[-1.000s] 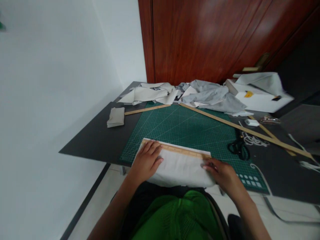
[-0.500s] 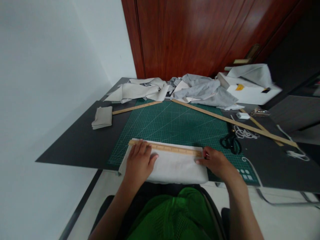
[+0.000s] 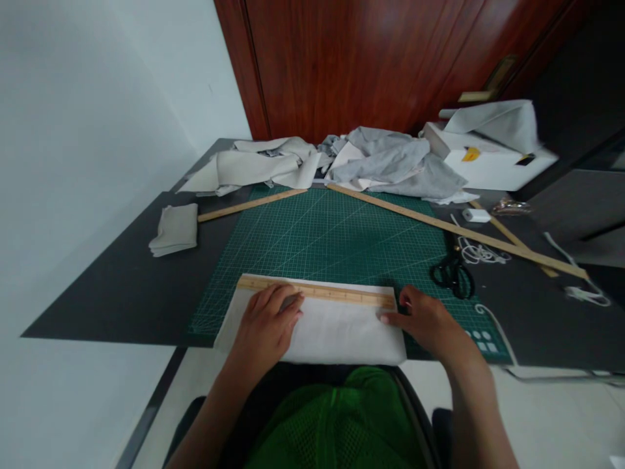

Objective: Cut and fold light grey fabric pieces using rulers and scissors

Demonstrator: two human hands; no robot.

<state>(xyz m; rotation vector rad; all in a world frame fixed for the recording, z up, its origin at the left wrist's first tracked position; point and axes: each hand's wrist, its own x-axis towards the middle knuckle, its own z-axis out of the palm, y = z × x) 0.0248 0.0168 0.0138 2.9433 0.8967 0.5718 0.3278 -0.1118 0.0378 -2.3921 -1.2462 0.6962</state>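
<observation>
White cloth (image 3: 346, 332) under a short wooden ruler (image 3: 342, 295): soft below, stiff above

Location: cloth lies flat at the near side of the green cutting mat (image 3: 317, 241), right in front of you, its front reaching the edge of the dark table (image 3: 122, 286) and seemingly draping over. Ruler lies along the cloth's far edge.

Your left hand (image 3: 266, 319): fingers bent, resting over the ruler and cloth left of middle. Can't tell if they pinch anything. Your right hand (image 3: 424, 319): at the cloth's right edge, by the ruler's end, thumb on the fabric, forefinger curled. Grip on the cloth there unclear; part of the hand is hidden.

Handling, by judgement: cloth light, limp, quick to crease or skew if pulled from one side; not fragile. Take it by the two far corners, or press it with flat fingers. Ruler likely light, rigid, and apt to slide on fabric; hold it down with spread fingertips toward both ends, clear of its far edge. Scissors (image 3: 454, 277) lie well right.
</observation>
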